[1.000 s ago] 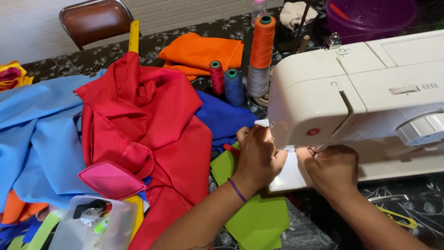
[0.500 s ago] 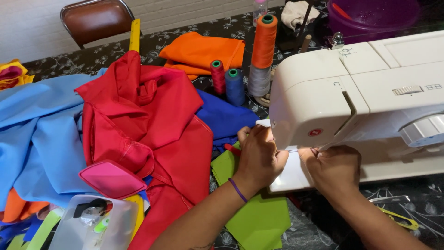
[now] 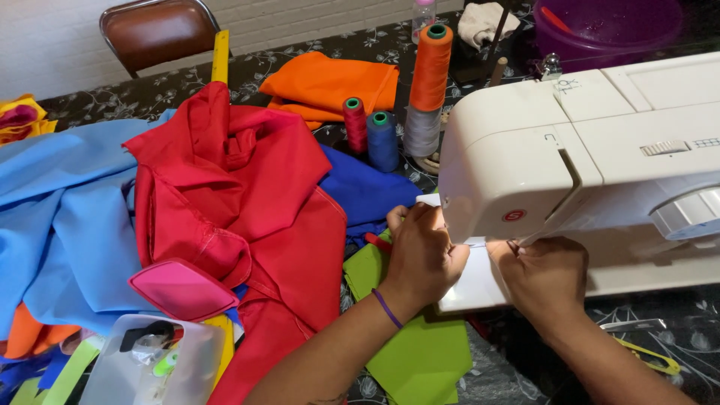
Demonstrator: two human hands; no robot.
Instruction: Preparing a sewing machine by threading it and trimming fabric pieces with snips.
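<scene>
Both hands barely shifted, left hand [image 3: 421,255] & right hand [image 3: 541,274] fingers pinching green fabric [image 3: 416,352] under smooth white sewing machine [image 3: 600,142]

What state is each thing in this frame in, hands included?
left hand: resting on the sewing machine bed, fingers curled by the needle area
right hand: under the machine head, grip hidden
green fabric: flat, running under the left hand
red garment: crumpled in a heap
orange fabric: folded
orange thread cone: upright
clear plastic box: open, pink lid beside it
</scene>
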